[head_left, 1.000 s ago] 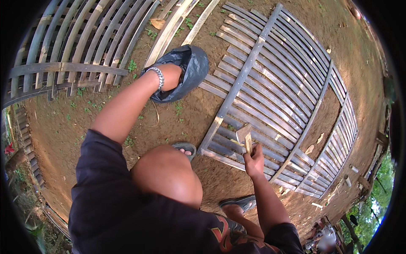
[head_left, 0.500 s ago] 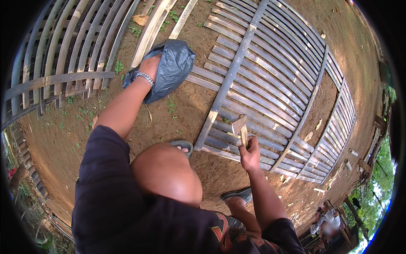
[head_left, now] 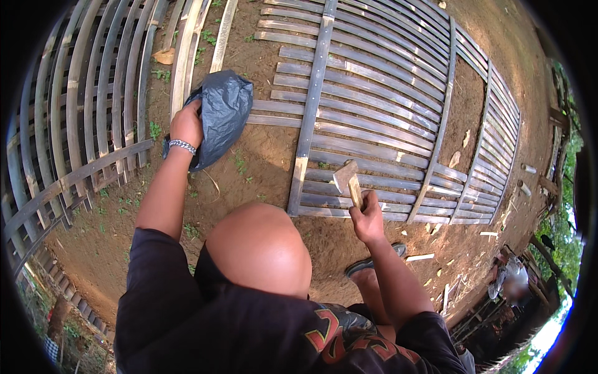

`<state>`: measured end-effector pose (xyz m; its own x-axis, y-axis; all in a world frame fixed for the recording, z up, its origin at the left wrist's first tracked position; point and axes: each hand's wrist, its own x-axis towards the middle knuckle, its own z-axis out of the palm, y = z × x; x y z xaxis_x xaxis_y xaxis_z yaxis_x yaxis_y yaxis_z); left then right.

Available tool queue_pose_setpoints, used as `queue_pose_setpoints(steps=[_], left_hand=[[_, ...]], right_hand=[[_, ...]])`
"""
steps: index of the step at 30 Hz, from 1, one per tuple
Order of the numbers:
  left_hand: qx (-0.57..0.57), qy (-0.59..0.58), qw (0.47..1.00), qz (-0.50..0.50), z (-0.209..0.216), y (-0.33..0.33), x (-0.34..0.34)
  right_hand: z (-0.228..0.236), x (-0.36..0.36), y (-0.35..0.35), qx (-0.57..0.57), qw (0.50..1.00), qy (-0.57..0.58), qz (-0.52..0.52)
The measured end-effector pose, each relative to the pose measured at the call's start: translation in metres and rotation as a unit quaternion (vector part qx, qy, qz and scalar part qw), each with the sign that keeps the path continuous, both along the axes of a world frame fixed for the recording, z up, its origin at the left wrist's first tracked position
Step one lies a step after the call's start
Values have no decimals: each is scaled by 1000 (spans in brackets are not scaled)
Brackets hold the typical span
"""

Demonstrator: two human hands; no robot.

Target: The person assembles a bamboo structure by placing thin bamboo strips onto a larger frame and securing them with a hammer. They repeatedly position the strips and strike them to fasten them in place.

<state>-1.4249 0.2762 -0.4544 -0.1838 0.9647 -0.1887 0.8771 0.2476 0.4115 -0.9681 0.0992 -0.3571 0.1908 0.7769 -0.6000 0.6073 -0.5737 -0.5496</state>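
At the left, my left hand (head_left: 186, 129) grips the edge of a dark plastic bag (head_left: 225, 115); its fingertips are partly hidden by the bag, and a chain bracelet circles the wrist. The bag bulges, but its contents do not show. My right hand (head_left: 367, 219) is closed round the wooden handle of a hatchet (head_left: 347, 176), whose metal head points up and to the left. Beyond the hatchet lies a large panel of bamboo slats (head_left: 374, 140) nailed to crossbars, resting on the ground.
Another slatted bamboo panel (head_left: 93, 81) stands at the far left. Loose pale bamboo strips (head_left: 187, 53) lie between the panels. My bent knee (head_left: 258, 252) fills the lower middle. Wood scraps (head_left: 421, 257) are scattered on the dirt at the right.
My left hand and the bag have shifted left; more of the hand now shows outside the bag. The right hand still holds the hatchet. The view has moved, and the slatted panel appears further left.
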Motion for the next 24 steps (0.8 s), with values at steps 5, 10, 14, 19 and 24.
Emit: queue_pose_setpoints(steps=[5,10,14,19,24], left_hand=[[75,-140,984,84,6,-11,1],[297,-402,850,165,46,-11,20],[159,-590,781,131,90,-12,85],[56,-700,691,172,87,-29,130],[-7,-702,686,188,64,-39,154]], right_hand=[[16,-1,-7,23,998,52,-40],[-6,4,-11,-68,909,349,-215],[-37,-1,-4,-86,886,376,-257],[-23,-16,-1,-130,851,402,-312],[-36,12,-27,-139,887,381,-221]])
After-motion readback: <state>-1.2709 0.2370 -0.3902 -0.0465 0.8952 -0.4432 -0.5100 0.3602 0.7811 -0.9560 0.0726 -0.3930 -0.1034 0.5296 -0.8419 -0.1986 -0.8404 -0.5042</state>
